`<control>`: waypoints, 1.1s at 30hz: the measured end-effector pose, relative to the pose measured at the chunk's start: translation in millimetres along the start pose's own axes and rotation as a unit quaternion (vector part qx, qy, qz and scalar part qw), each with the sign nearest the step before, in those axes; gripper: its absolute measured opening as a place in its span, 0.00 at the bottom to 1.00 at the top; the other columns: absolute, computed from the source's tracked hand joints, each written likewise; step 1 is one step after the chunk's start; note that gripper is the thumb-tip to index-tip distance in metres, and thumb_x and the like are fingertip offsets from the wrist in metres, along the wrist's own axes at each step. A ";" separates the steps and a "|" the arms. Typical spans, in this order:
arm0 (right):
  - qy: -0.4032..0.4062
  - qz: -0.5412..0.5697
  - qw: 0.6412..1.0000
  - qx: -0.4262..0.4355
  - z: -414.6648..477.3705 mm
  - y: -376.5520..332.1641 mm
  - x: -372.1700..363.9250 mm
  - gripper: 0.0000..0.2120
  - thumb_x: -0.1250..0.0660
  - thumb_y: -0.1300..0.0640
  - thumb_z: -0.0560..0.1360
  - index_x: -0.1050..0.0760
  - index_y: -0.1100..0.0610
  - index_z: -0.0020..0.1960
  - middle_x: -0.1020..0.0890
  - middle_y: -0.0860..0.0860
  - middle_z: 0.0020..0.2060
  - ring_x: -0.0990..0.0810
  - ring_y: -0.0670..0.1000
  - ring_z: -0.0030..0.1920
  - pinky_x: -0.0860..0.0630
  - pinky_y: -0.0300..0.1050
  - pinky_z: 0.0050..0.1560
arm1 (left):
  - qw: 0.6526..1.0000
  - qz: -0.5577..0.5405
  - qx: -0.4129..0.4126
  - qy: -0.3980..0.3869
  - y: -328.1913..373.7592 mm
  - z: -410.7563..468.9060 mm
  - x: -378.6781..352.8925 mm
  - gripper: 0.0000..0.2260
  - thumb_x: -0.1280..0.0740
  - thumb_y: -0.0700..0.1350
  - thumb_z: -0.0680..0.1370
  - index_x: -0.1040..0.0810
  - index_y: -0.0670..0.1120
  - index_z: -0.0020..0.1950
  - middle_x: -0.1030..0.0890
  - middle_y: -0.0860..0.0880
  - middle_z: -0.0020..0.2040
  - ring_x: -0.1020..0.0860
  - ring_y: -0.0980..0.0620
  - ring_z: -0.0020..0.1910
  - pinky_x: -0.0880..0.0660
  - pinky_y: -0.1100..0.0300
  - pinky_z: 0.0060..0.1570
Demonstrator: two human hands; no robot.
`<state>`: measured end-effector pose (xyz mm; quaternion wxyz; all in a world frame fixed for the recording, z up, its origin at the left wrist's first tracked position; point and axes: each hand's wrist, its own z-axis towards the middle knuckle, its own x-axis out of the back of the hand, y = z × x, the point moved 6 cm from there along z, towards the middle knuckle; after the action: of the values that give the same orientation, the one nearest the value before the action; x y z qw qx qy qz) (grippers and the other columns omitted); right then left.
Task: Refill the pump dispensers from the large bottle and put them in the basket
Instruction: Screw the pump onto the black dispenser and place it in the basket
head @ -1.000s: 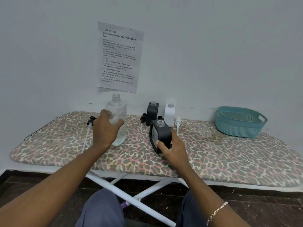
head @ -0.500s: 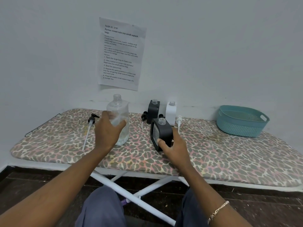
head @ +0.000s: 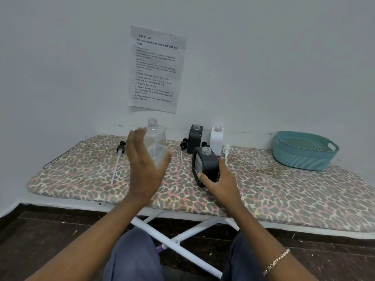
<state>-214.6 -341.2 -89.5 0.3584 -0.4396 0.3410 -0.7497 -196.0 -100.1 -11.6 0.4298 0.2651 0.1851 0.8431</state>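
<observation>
Our left hand (head: pixel 146 167), grip open, is by the big clear plastic bottle (head: pixel 157 138); our right hand (head: pixel 221 185) grips the square black dispenser (head: pixel 207 165).

Spotty board (head: pixel 284 191) with bottles on it
Big clear bottle (head: pixel 156 141) stands left of middle; front black bottle (head: pixel 210 166), back black bottle (head: pixel 194 138) and white bottle (head: pixel 216 138) to its right; three pumps (head: pixel 121 148) lie loose; green basket (head: pixel 300 158) far right.

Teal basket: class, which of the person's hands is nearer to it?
Right. The right hand holds the black dispenser mid-board, left of the basket; the left hand is farther left, open by the clear bottle.
</observation>
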 end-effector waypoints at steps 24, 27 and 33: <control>-0.056 0.056 0.996 0.028 -1.9 1.0 -6.6 0.19 0.43 0.50 0.82 0.24 0.49 0.70 0.15 0.47 0.54 0.15 0.50 0.53 0.16 0.58 0.53 | 0.948 -0.124 0.160 -0.244 -9.0 -55.1 -97.0 0.42 0.29 0.75 0.70 0.33 0.53 0.76 0.19 0.56 0.63 0.20 0.60 0.61 0.20 0.56 0.63; -0.053 0.096 0.994 0.023 -2.8 -2.0 -4.3 0.20 0.44 0.57 0.81 0.20 0.48 0.67 0.14 0.47 0.56 0.15 0.51 0.56 0.16 0.55 0.55 | 0.953 -0.116 0.158 -0.233 -4.2 -52.9 -93.9 0.41 0.25 0.71 0.70 0.35 0.54 0.76 0.19 0.58 0.61 0.21 0.62 0.59 0.24 0.68 0.58; -0.053 0.158 0.986 -0.022 -0.5 3.6 -6.8 0.23 0.45 0.58 0.78 0.18 0.51 0.66 0.13 0.50 0.53 0.14 0.54 0.54 0.15 0.53 0.54 | 0.962 -0.073 0.147 -0.219 0.2 -46.6 -92.5 0.34 0.22 0.53 0.72 0.39 0.53 0.70 0.19 0.57 0.48 0.19 0.57 0.44 0.24 0.67 0.39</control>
<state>-211.7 -337.3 -95.5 0.4804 -0.4267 0.4031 -0.6517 -179.0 -180.2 -75.0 0.4763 0.4894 0.2272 0.6943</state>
